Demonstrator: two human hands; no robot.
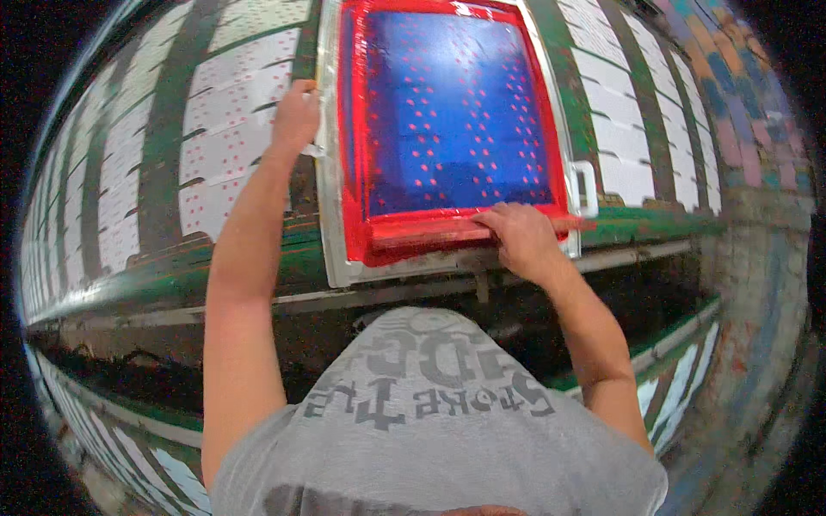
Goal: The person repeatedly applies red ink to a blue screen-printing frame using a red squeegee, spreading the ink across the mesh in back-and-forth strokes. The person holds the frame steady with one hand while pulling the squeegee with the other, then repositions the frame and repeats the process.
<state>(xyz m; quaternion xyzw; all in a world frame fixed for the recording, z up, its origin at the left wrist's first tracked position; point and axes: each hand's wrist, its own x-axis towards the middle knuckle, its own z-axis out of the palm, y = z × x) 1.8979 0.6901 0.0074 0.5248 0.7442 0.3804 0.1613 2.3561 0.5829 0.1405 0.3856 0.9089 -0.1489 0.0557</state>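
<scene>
- Head view, clock centred on the mesh (460, 112): blue, red-dotted, set in a white frame (328, 193) lying on the green table (662, 221).
- Left hand (297, 114): 9 o'clock, fingers curled nearly closed at the frame's edge; probably steadies it. Can't tell if it has rail or handle.
- Right hand (520, 239): 5 o'clock, partly closed over the squeegee (430, 230), fingers across its top; likely so for pressure and control.
- Squeegee: 6 o'clock, inside the frame's near end, lying crosswise; spans most of the width, presumably to cover the mesh evenly.
- Ink (354, 155): red, all round the mesh border, also on the squeegee.
- Handle (591, 191): white loop, 4 o'clock, outside the frame, no hand on it; looks placed for lifting.
- Dotted sheets (225, 112): 9 o'clock, rows on the table.
- Whiter sheets (619, 129): 3 o'clock, also in rows, spaced apart, probably to avoid overlap.
</scene>
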